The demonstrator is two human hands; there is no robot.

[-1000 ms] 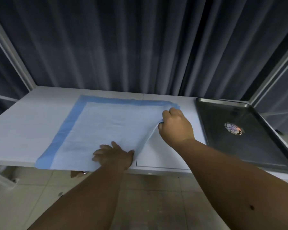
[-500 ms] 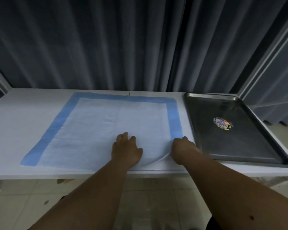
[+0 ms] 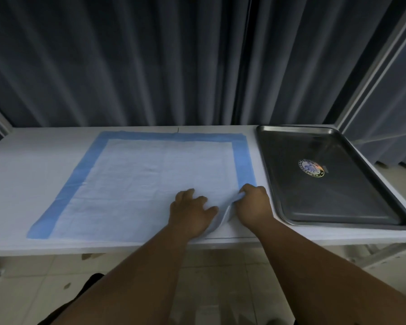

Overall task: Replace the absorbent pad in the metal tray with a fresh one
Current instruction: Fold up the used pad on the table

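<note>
Corner lifted; absorbent pad (image 3: 150, 184) lengthwise along table (image 3: 21, 165).

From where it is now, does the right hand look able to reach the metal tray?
Probably yes. The right hand pinches the pad at its near right corner, just left of the metal tray, and only bare table lies between them. It would have to let go of the pad first.
</note>
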